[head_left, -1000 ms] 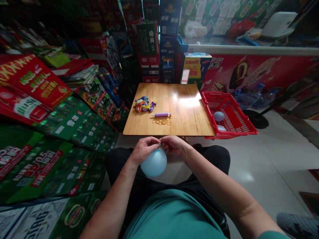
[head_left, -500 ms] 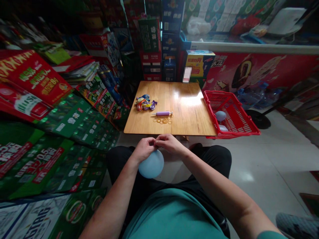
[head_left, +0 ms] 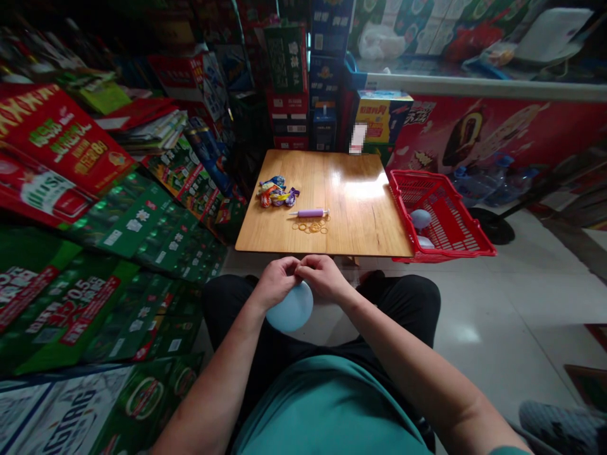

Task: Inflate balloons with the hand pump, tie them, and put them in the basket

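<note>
Pinching together at the middle of the view, the left hand (head_left: 275,283) and the right hand (head_left: 324,278) form one closed grip, their fingertips meeting over the neck of a pale blue balloon (head_left: 289,307), though the fingers hide the neck itself. The inflated body hangs just below the grip, sitting nearer the left hand. It is almost round, so it shows no clear long axis, and only its top runs up into the fingers. Behind it are the person's black trousers (head_left: 412,303). Just beyond the hands runs the near edge of the wooden surface (head_left: 360,215), with open wood across most of its right side. Toward the left of the surface lie a purple hand pump (head_left: 308,213), a loose scatter of rubber bands (head_left: 310,229) just below it, and a heap of uninflated balloons (head_left: 276,192). Off the right edge, a red plastic basket (head_left: 474,229) holds another pale blue balloon (head_left: 420,218).
</note>
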Demonstrator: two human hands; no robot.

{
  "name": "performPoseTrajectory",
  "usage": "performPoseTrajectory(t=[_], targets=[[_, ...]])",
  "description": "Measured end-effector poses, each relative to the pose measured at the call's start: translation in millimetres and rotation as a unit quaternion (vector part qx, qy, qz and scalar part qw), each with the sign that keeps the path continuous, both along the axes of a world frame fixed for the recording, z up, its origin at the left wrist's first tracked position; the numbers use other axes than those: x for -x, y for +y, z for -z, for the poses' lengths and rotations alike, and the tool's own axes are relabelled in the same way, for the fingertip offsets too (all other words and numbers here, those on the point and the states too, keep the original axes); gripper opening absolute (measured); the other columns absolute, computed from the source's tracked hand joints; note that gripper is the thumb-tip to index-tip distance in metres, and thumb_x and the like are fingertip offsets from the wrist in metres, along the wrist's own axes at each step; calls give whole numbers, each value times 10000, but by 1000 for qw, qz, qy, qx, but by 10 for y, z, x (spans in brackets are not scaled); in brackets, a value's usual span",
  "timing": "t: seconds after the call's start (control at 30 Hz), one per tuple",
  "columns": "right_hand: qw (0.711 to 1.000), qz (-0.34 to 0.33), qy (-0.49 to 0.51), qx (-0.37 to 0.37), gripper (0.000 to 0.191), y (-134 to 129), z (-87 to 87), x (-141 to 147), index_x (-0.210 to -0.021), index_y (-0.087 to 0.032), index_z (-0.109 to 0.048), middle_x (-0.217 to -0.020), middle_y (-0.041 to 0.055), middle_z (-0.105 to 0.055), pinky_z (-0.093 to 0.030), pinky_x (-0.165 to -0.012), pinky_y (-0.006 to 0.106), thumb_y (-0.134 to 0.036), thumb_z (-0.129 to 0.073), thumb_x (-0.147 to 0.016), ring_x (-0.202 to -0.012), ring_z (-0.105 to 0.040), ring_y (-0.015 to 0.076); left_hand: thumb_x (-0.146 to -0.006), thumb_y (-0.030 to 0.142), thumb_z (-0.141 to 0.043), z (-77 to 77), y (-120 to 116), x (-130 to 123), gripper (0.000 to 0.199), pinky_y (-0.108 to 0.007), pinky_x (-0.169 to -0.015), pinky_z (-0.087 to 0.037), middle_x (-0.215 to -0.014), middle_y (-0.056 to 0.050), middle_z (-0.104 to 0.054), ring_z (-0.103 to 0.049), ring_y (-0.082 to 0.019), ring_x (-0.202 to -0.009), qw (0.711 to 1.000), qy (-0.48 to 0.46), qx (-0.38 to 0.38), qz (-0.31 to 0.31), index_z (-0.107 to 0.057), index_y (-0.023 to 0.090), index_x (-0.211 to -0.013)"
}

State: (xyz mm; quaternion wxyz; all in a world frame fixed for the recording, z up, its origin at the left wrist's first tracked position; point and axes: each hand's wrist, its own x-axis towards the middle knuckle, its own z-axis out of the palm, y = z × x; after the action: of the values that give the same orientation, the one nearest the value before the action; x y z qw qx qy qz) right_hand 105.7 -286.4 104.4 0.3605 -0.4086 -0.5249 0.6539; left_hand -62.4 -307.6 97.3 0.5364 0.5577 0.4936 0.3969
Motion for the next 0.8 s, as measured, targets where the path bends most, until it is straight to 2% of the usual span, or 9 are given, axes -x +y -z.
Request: performPoseTrajectory(t=[0.07, 0.2, 0.3, 0.4, 0.63, 0.8], targets=[[1000, 14, -10, 4, 118, 29, 0, -7, -685, -160, -704, -661, -1, -607, -339, -610, 256, -265, -706, -737, -652, -484, 122, -745, 340, -860, 4, -3, 5, 279, -274, -719, -501, -858, -49, -736, -673, -193, -788, 999, -36, 23, -3, -728, 162, -915], [988, 57, 63, 128, 122, 83, 9, -50, -709, -160, -700, -605, -26, -521, -240, -511, 257, -277, -719, -681, -542, -357, 90, -702, 350, -916, 20, -21, 35, 346, -256, -676, -485, -791, -14, -696, -643, -158, -716, 996, -46, 16, -68, -677, 176, -881], [977, 50, 93, 183, 150, 99, 21, -65, -741, -148, -710, -603, -32, -502, -218, -491, 256, -260, -736, -646, -530, -322, 81, -734, 379, -899, 16, -36, 40, 296, -257, -660, -468, -751, -15, -684, -616, -148, -687, 995, -23, -16, -92, -696, 169, -781], [969, 26, 115, 216, 172, 119, 38, -63, -771, -142, -702, -577, -54, -448, -206, -484, 254, -258, -745, -652, -522, -302, 78, -747, 379, -893, 4, -50, 28, 258, -280, -702, -495, -793, -34, -734, -652, -174, -730, 994, -26, -30, -101, -755, 170, -810], [967, -7, 106, 232, 149, 195, 113, -72, -706, -164, -608, -539, -74, -375, -186, -479, 246, -269, -709, -674, -499, -281, 76, -872, 376, -793, 56, -61, 70, 222, -348, -901, -540, -1012, -81, -810, -734, -249, -964, 996, 18, -60, -58, -829, 194, -992], [977, -5, 75, 201, 134, 189, 140, -19, -675, -170, -606, -543, -66, -410, -179, -474, 253, -253, -710, -663, -494, -310, 77, -866, 357, -775, 81, -46, 83, 212, -308, -801, -539, -943, -69, -780, -719, -211, -865, 998, -3, -34, -47, -771, 173, -971]])
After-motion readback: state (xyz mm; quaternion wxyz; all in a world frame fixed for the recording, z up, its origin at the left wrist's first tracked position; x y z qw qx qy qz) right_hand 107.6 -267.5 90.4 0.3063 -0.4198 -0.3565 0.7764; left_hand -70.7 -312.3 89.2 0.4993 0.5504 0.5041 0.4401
